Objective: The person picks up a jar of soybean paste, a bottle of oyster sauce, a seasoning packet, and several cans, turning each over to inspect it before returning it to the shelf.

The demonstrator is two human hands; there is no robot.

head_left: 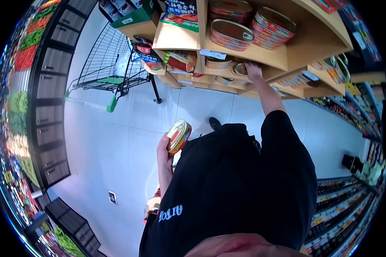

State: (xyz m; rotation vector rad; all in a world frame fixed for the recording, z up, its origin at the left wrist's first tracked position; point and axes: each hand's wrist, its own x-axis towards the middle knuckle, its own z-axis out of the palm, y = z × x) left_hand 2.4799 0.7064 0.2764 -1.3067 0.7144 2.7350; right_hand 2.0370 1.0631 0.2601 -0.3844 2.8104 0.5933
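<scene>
My left hand is wrapped round an oval tin with a gold lid and a red and yellow side, in front of my black shirt. My right hand reaches into a lower compartment of the wooden shelf, at a round tin; its fingers are partly hidden, and whether they grip the tin is unclear. Stacked tins stand left of that hand. On the shelf above are oval tins with red sides.
A wire shopping cart with a green handle stands at the left, holding a white bag. Snack packets hang beside the shelf. Vegetable racks line the far left. Stocked shelves are at lower right.
</scene>
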